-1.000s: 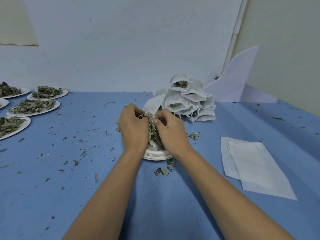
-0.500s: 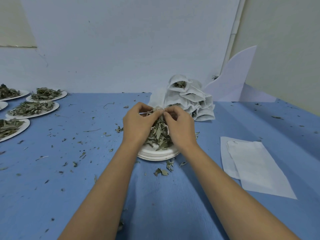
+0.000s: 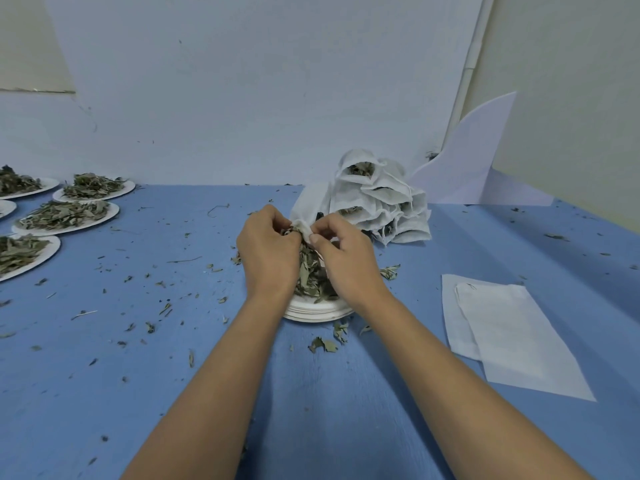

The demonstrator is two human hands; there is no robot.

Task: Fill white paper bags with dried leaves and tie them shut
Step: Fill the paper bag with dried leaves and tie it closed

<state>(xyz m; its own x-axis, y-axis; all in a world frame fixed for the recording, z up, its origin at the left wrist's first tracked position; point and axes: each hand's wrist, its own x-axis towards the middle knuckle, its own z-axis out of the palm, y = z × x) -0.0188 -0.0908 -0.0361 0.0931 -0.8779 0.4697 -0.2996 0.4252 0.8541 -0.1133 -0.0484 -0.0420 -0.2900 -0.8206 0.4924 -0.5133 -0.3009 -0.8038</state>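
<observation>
1. Fingers (image 3: 317, 238) of both hands pinch the white bag (image 3: 306, 207) by its mouth, just over the leaves (image 3: 311, 278).
2. Bag's body runs away behind them; left hand (image 3: 268, 251) and right hand (image 3: 346, 259) equally near.
3. Plate (image 3: 315, 315) underneath, on the bench (image 3: 173, 358).

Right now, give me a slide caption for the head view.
Left hand and right hand pinch a white bag over the leaf plate; filled bags piled behind.

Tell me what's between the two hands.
Head view: left hand and right hand pinch a white paper bag; below it, dried green leaves heaped on stacked white paper plates.
</observation>
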